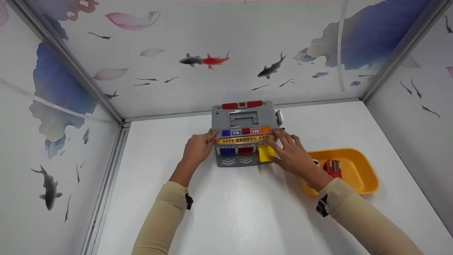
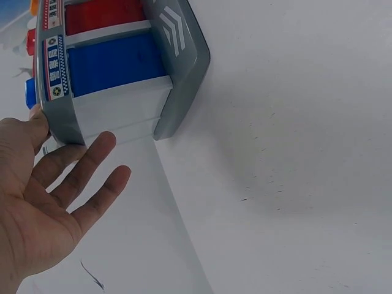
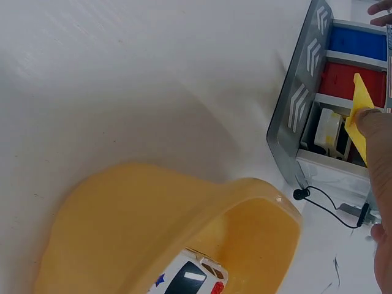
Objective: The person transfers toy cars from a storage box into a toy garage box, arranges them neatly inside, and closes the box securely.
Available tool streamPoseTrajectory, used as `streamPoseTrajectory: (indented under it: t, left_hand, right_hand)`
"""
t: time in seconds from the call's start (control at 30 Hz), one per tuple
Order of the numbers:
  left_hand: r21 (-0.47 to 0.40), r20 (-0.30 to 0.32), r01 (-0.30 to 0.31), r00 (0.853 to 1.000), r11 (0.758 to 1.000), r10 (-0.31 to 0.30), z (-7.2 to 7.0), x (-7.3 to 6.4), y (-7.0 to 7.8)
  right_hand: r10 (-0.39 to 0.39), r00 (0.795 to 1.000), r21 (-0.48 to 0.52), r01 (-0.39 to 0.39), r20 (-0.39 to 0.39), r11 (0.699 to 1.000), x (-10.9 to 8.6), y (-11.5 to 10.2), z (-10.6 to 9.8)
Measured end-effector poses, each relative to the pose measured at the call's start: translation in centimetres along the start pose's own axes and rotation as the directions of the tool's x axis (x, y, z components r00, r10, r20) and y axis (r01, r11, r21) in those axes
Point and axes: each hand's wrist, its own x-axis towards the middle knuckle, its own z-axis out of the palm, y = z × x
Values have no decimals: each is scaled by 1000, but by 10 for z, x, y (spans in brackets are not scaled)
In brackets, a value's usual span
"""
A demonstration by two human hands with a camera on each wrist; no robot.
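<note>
A grey toy garage (image 1: 242, 120) stands against the back wall, with blue (image 2: 116, 64), red (image 2: 104, 15) and yellow doors (image 3: 360, 110) along its front. At its upper left corner, my left hand (image 1: 197, 148) grips the edge between thumb and forefinger; the other fingers (image 2: 92, 162) spread beside the side wall. My right hand (image 1: 292, 156) holds the yellow door tilted outward, its thumb at the door and other fingers over the front upper edge. Behind that raised door, a white toy car (image 3: 329, 131) sits in the bay. The blue and red doors are down.
To the right, a yellow tub (image 1: 364, 173) holds a red toy vehicle (image 1: 332, 168) and a white toy car (image 3: 193, 275), partly hidden by my right arm in the head view. A black cord (image 3: 331, 211) hangs at the garage's right side. Printed walls enclose the white table (image 1: 226, 212).
</note>
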Motion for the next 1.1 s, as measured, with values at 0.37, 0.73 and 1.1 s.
streamPoseTrajectory:
  t: [0.37,0.73,1.1]
  left_hand:
    - [-33,9,-15,1000,999,15,7,-3,-1]
    - [-21,-10,-12,1000,1000,12,2,-5,-8]
    - [-47,-23,-26,999,999,25,4,1,-5]
  right_hand:
    - [59,998,50,-61,30,997,2,-5,7]
    - [84,995,27,-86,61,996,21,-13,13]
    - [121,993,4,-121,-13,993,28,-13,17]
